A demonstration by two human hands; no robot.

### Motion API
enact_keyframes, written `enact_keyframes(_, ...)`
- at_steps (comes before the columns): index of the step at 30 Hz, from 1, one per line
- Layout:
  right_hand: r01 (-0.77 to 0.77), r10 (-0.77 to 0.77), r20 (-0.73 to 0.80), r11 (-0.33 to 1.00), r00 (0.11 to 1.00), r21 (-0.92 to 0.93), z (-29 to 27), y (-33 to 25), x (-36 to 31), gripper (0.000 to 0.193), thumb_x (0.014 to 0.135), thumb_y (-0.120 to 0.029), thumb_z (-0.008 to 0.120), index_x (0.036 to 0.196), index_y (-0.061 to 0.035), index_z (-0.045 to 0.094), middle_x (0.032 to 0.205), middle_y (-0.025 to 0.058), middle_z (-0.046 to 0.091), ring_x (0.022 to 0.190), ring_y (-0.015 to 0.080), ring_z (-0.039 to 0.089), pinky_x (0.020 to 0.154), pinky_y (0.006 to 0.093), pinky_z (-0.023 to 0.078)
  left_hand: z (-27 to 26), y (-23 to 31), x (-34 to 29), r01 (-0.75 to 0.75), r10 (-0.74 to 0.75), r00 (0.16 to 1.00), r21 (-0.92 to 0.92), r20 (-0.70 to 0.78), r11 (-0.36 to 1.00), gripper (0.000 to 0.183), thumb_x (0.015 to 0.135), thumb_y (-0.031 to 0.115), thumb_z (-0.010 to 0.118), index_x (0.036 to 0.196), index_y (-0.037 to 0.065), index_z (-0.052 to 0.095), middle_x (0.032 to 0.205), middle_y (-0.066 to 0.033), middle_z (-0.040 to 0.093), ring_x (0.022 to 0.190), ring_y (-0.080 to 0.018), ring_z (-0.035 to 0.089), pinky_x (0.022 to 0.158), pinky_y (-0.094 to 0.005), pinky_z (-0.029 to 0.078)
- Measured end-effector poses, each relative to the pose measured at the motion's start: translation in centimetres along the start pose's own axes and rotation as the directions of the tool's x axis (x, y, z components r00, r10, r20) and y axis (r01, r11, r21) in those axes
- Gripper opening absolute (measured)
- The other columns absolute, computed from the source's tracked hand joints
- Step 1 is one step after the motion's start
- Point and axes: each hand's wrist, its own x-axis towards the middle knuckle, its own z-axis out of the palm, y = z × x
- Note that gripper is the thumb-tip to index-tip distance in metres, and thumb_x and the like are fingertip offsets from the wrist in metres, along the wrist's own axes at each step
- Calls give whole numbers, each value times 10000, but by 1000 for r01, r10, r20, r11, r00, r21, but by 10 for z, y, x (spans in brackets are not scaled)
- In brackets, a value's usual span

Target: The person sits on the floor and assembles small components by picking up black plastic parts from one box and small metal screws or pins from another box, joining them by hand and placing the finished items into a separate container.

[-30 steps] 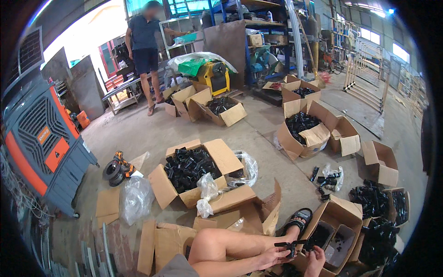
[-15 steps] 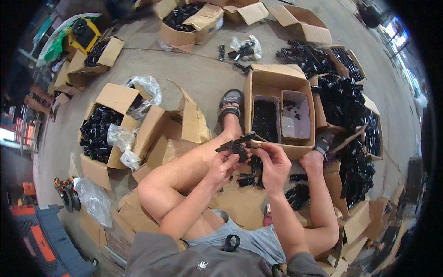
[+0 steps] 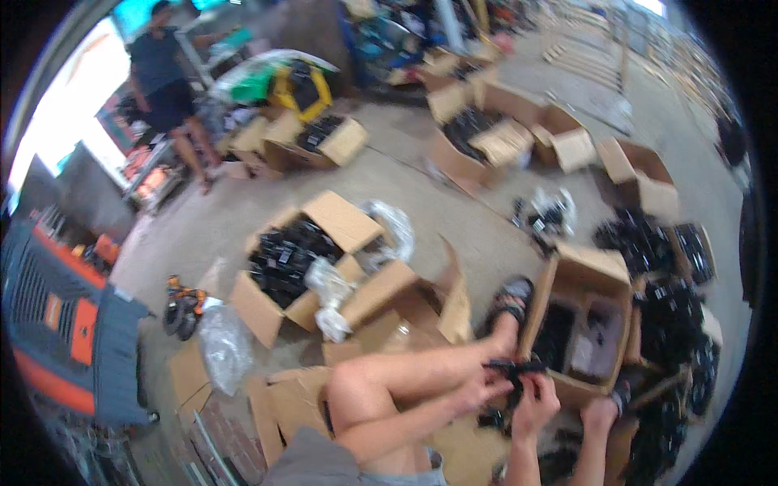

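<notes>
Between my bent legs, a black plastic part is held up, blurred by motion. My left hand has its fingers closed round the part's left and lower side. My right hand is closed in a pinch against the part's right end; whatever its fingertips hold is too small and blurred to make out. Just beyond stands an open cardboard box with two inner trays. Its left tray holds small black pieces, and its right tray holds a few pieces and a clear bag.
At left, a cardboard box holds black parts, with plastic bags beside it. More black parts are heaped at right. A cordless drill lies near a grey and orange case. Another person stands far left.
The view has swung left and up, so the person at far left now shows. My hands sit lower right in the picture, still together at the black part.
</notes>
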Motion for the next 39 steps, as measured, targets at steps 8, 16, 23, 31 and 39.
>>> enact_keyframes(8,84,-92,-109,994,990,-71,-1,17,-8,38,828,53,664,861,36,659,798,113,628,733,220,617,679,342,493,2,-30,19,22,5,990,-188,141,982,320,960,154,663,1248,26,601,1176,21,642,1055,-66,584,944,-257,482)
enact_keyframes(16,42,-45,-57,998,997,-50,2,-12,-20,191,930,-117,685,1068,13,704,1018,177,705,945,317,663,847,401,533,0,-34,20,-56,55,998,-28,-18,998,332,950,112,653,1255,-7,600,1164,-38,669,1094,-105,598,977,-293,475)
enact_keyframes(23,-562,558,129,741,820,368,16,30,-34,316,958,-140,658,1207,53,637,1024,120,700,829,207,632,739,351,521,32,2,1,140,99,972,862,-214,486,364,945,224,632,1259,40,615,971,-100,719,926,-172,659,862,-356,528)
enact_keyframes(31,-644,573,294,674,765,362,-21,60,-28,285,979,-122,621,1216,35,642,1070,127,695,937,235,644,782,366,538,22,-9,14,226,-214,967,-86,137,970,350,1017,241,575,1297,30,590,1177,-18,644,1040,-107,584,878,-276,487)
enact_keyframes(39,-244,261,127,961,957,-133,-86,78,85,270,954,-165,630,1182,-31,682,1065,149,698,926,309,634,815,420,512,-8,-14,5,155,-195,973,-280,-123,947,389,995,248,616,1312,28,571,1164,-33,643,1024,-111,597,889,-289,509)
